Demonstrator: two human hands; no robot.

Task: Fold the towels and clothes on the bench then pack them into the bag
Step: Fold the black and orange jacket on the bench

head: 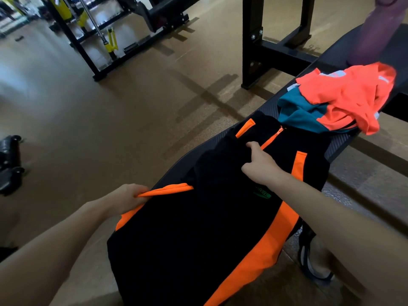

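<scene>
Black garment: black zip-up jacket with orange stripes point(198, 228) lies spread along the dark padded table point(340, 146), its collar and orange zipper at the far end, just past the right hand.
Left hand: left hand point(127, 198) grips the orange-trimmed edge on its own side of the jacket, fingers curled round the fabric, which is lifted a little there.
Right hand: right hand point(260, 166) has its fingers curled into the black cloth near the zipper, pinching or pinning a fold; I cannot tell which.
Step in hand: looks like the first fold of the jacket, the left side about to come across the middle.
Next move: by my reckoning the left hand needs to carry its edge over toward the right hand while that hand keeps the chest from sliding, then smooth it flat.
Waiting pile: crumpled orange and teal shirt point(337, 100) sits beyond the right hand, further up the table, touching the jacket's collar end and not yet folded.
Further still: purple cloth point(375, 34) hangs at the far end, blurred.
Bag: none in sight that I could be sure of.
</scene>
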